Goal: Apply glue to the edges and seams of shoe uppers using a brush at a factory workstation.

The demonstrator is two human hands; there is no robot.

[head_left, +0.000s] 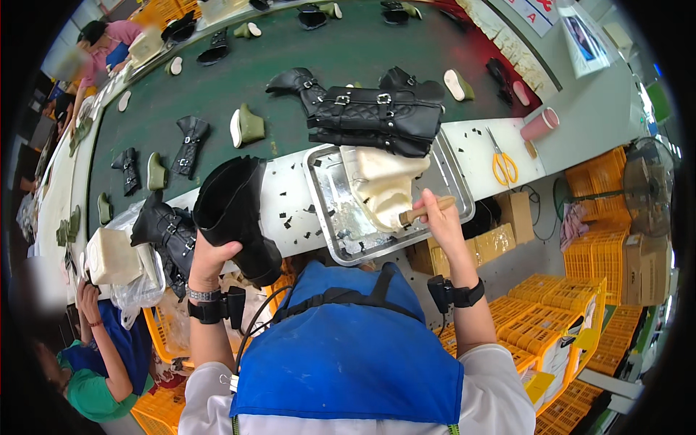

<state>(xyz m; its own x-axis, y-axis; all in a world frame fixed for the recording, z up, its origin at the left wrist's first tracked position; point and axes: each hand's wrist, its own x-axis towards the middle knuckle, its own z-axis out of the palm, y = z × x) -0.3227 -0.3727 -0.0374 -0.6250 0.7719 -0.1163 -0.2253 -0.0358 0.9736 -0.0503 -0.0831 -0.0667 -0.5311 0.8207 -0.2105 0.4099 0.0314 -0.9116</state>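
My left hand [210,259] is closed round a black boot [250,217], whose wide opening faces up and away from me. In my right hand [439,217] is a brush [433,209] with a wooden handle. Its bristle end dips into the opening of a cream plastic container [395,168], where a pale coating shows. That container stands in a metal tray [317,197] at the bench edge. Across its far end lies a stack of black quilted boots [377,109] with buckles. More black boots [165,228] lie just left of my left hand.
Beyond the white bench edge [464,145] runs a green conveyor belt [217,83] with black boots and green pieces with white soles. Orange-handled scissors [502,161] and a pink cup [541,123] are at right. Yellow crates [540,308] stand low right. A co-worker [101,362] sits at left.
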